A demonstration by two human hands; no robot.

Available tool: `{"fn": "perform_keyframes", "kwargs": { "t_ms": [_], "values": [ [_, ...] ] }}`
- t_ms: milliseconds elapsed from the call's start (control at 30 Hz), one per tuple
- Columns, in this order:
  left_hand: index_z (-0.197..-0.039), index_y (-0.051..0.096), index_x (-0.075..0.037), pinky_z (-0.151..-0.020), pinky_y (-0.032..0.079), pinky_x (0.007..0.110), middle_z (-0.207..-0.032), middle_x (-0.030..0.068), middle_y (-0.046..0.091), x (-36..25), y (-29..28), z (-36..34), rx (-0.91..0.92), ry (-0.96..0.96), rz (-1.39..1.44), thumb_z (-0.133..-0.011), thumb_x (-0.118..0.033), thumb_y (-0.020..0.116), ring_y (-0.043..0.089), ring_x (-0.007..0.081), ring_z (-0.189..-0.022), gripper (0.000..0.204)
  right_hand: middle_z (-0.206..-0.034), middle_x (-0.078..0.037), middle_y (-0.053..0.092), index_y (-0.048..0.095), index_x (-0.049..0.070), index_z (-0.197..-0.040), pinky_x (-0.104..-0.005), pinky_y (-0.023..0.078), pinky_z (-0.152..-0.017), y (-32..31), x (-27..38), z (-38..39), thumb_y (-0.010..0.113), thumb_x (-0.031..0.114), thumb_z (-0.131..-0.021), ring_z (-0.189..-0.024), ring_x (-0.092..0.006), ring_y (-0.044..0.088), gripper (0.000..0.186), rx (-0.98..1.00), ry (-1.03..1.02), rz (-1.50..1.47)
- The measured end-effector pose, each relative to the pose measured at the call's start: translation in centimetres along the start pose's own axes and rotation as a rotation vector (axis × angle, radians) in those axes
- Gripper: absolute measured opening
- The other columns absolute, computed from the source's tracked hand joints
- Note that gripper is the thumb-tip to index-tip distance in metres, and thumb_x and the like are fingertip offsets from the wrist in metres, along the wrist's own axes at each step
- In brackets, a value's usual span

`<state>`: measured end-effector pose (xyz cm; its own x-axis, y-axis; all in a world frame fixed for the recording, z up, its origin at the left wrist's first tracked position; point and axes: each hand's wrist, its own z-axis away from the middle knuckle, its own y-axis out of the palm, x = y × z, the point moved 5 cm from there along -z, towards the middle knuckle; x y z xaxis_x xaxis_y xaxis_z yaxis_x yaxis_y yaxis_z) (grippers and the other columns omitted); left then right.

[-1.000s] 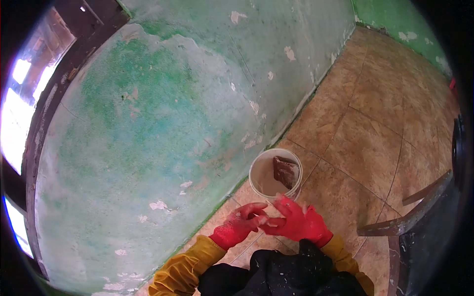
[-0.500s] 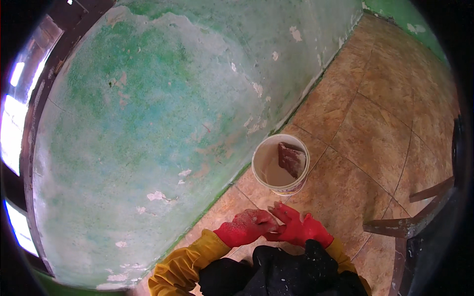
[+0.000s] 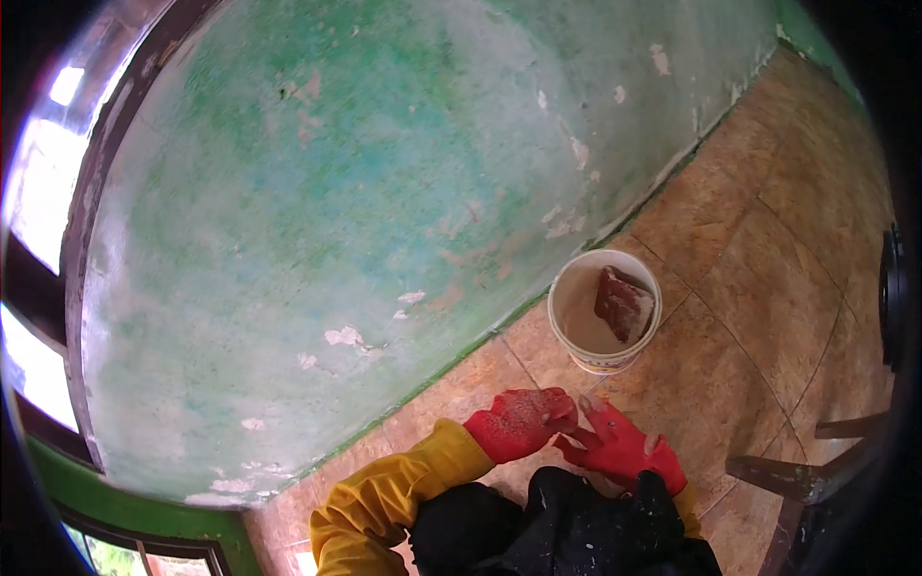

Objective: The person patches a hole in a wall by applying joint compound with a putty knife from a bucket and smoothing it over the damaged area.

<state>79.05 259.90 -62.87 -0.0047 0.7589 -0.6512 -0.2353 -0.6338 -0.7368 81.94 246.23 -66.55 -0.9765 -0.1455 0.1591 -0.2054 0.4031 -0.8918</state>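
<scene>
Two red gloves cover my hands at the lower middle. My left hand has its fingers curled together beside the fingertips of my right hand, and what they grip, if anything, I cannot make out. My right hand has its fingers apart, pale residue showing on the glove. Just beyond both hands a white plastic bucket stands on the tiles near the wall. Inside it leans a reddish-brown flat piece smeared with white.
A mottled green wall with peeling patches fills the left, edged by a dark window frame. Tiled floor runs along the wall to the upper right. Dark wooden furniture stands right of my hands. Another window shows at lower left.
The view has turned, so the bucket and hands appear farther right and the lower-left window has come in. My left fingers have drawn slightly away from my right ones, which are spread.
</scene>
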Motion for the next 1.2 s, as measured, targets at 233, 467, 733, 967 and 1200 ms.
{"fn": "perform_keyframes", "kwargs": {
  "t_ms": [233,467,733,967,1200],
  "values": [
    [-0.088,0.060,-0.008,-0.071,0.046,0.032,-0.084,0.0080,0.054,-1.0,-0.2,-0.2,0.098,-0.019,0.301,-0.086,-0.021,0.053,0.058,0.0235,-0.081,0.015,-0.129,0.001,0.044,0.051,0.034,-0.116,-0.0508,0.034,-0.099,0.4,-0.1,0.4,0.061,0.023,-0.073,-0.117,-0.0337,0.045,0.046,0.121,0.010,0.010],
    [-0.085,0.054,-0.008,-0.069,0.042,0.030,-0.080,0.0027,0.053,3.3,4.2,0.5,0.109,0.128,0.461,-0.087,-0.008,0.044,0.050,0.0142,-0.077,0.009,-0.134,0.002,0.040,0.043,0.039,-0.126,-0.0491,0.031,-0.104,3.9,-1.1,3.0,0.066,0.027,-0.068,-0.124,-0.0336,0.038,0.063,0.300,0.530,-0.436],
    [-0.085,0.053,-0.011,-0.064,0.042,0.029,-0.074,0.0013,0.055,0.4,0.5,0.6,0.204,-0.057,0.330,-0.087,-0.018,0.049,0.052,0.0140,-0.070,0.008,-0.136,-0.008,0.038,0.045,0.045,-0.121,-0.0638,0.028,-0.095,-1.1,-0.8,0.7,0.052,0.064,-0.070,-0.129,-0.0299,0.031,0.055,0.339,0.687,-0.142],
    [-0.090,0.055,-0.010,-0.064,0.043,0.025,-0.084,-0.0010,0.057,-0.7,2.2,1.6,0.439,-0.105,1.014,-0.084,-0.037,0.058,0.053,0.0097,-0.078,0.028,-0.148,-0.011,0.011,0.009,0.008,-0.143,-0.0510,0.016,-0.105,5.4,-1.8,3.8,0.036,0.083,-0.062,-0.137,-0.0274,0.009,0.114,-0.393,0.592,-2.147],
    [-0.093,0.051,-0.008,-0.060,0.044,0.023,-0.081,0.0011,0.056,-1.3,2.6,0.9,0.365,-0.113,1.132,-0.088,-0.036,0.054,0.053,0.0092,-0.071,0.028,-0.148,-0.015,0.011,0.012,0.009,-0.143,-0.0449,0.025,-0.102,6.8,-2.7,3.3,0.025,0.083,-0.067,-0.134,-0.0327,0.016,0.106,-0.238,0.694,-1.457]
  ]
}}
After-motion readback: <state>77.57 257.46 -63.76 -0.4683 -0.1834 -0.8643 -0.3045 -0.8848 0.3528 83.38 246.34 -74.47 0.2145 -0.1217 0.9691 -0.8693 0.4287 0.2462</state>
